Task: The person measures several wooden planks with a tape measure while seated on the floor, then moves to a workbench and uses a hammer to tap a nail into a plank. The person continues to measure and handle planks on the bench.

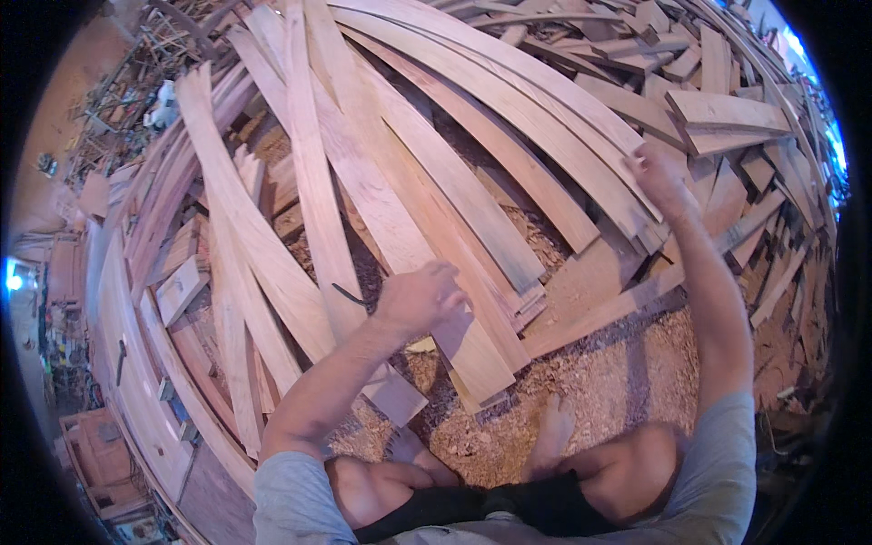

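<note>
A big heap of long reddish-brown wooden planks (400, 163) lies fanned out in front of me. My left hand (420, 295) rests fingers down on the near end of one long plank (472, 341), gripping its edge. My right hand (656, 171) reaches far out to the right and closes on the end of another long plank (545, 109) near the top of the heap. My bare knees and one bare foot (550, 438) show at the bottom, standing on sawdust.
Sawdust and wood chips (627, 363) cover the ground by my feet. Short offcuts (727, 113) pile up at the far right. More boards (182, 291) and a wooden bench edge (136, 391) run along the left. Clutter fills the far left.
</note>
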Demonstrator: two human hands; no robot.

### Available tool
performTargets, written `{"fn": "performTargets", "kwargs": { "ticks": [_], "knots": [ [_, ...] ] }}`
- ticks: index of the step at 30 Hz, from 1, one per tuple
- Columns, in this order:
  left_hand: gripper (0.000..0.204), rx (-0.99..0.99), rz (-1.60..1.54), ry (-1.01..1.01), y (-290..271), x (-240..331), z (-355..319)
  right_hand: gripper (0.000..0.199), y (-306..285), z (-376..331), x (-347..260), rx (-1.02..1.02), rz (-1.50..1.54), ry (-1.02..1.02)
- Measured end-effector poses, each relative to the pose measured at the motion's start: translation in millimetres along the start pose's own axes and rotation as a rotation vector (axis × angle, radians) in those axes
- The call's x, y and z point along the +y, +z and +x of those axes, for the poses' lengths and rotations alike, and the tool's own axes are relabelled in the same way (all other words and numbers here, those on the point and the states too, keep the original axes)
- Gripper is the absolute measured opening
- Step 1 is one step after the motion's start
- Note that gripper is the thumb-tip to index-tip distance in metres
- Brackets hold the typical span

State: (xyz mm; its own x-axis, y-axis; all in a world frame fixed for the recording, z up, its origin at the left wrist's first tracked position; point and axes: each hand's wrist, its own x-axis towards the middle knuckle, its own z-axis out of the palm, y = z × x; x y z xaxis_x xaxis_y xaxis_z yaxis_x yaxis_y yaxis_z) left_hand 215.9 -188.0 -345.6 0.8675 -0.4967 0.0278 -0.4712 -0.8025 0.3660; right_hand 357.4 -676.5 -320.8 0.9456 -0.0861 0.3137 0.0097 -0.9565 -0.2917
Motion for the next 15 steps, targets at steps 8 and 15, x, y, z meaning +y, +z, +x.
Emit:
{"fn": "performTargets", "kwargs": {
  "ticks": [8,15],
  "knots": [
    [0.054,0.325,0.143,-0.515,-58.8,-89.4,-48.6,0.063,143.5,-137.5,-137.9,-0.502,0.281,-0.089],
    [0.064,0.324,-0.126,-0.869,-51.9,-124.9,-95.6,0.046,125.2,-113.6,-102.9,-0.304,0.084,-0.201]
  ]
}}
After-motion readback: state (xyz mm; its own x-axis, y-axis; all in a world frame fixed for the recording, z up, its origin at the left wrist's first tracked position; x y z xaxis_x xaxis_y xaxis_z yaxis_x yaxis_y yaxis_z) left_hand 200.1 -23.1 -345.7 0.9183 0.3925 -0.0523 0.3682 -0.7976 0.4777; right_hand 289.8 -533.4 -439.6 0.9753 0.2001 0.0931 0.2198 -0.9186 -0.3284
